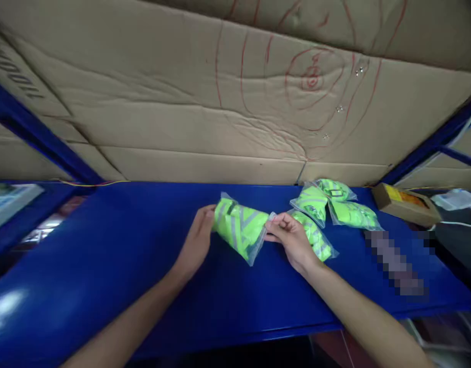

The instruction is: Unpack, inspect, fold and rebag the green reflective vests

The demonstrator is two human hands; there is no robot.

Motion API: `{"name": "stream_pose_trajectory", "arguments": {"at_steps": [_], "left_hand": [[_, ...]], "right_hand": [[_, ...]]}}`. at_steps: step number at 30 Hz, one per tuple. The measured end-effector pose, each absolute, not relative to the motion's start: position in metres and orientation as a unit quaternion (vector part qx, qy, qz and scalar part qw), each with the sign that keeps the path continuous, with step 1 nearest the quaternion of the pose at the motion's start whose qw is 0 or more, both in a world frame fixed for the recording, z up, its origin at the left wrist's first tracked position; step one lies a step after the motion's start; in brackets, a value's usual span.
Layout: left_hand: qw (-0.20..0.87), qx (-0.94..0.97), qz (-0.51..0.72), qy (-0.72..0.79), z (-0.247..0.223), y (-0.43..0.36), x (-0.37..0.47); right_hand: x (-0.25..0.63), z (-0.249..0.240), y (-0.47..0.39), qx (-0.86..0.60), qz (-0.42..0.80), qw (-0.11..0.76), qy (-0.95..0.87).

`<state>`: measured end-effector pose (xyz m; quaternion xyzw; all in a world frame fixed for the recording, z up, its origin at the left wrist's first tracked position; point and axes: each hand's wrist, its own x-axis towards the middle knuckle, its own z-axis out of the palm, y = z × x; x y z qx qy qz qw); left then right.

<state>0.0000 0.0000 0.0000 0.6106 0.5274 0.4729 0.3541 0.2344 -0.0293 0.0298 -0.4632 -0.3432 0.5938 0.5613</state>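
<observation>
By the left grip (197, 236) and the right grip (292, 237), opposite ends of a bagged yellow-green bundle (239, 225) were grasped. Over the blue desk (116, 250), the bundle was held between the back and front edges. Toward the back right corner, four similar bags (354, 214) were clustered; the nearest could be nudged if the right grip were swung outward. The clear film (257, 248), lightly pinched, could be torn or let slip by uneven pulling.
</observation>
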Motion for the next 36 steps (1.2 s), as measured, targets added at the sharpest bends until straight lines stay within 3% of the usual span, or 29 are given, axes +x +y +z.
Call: {"name": "stream_pose_trajectory", "arguments": {"at_steps": [6, 10, 23, 29, 36], "left_hand": [[0.053, 0.777, 0.410, 0.475, 0.012, -0.021, 0.026], [-0.058, 0.853, 0.348, 0.385, 0.019, -0.038, 0.046], [0.034, 0.840, 0.377, 0.388, 0.016, -0.034, 0.032], [0.141, 0.829, 0.366, 0.399, 0.027, -0.033, 0.028], [0.021, 0.857, 0.337, 0.390, 0.030, -0.036, 0.027]], "right_hand": [[0.227, 0.020, -0.031, -0.472, 0.599, 0.526, -0.377], [0.226, 0.019, -0.034, -0.465, 0.595, 0.526, -0.392], [0.221, 0.006, -0.039, -0.433, 0.519, 0.508, -0.534], [0.226, 0.007, -0.047, -0.417, 0.458, 0.479, -0.622], [0.226, 0.010, -0.051, -0.466, 0.282, 0.387, -0.744]]}}
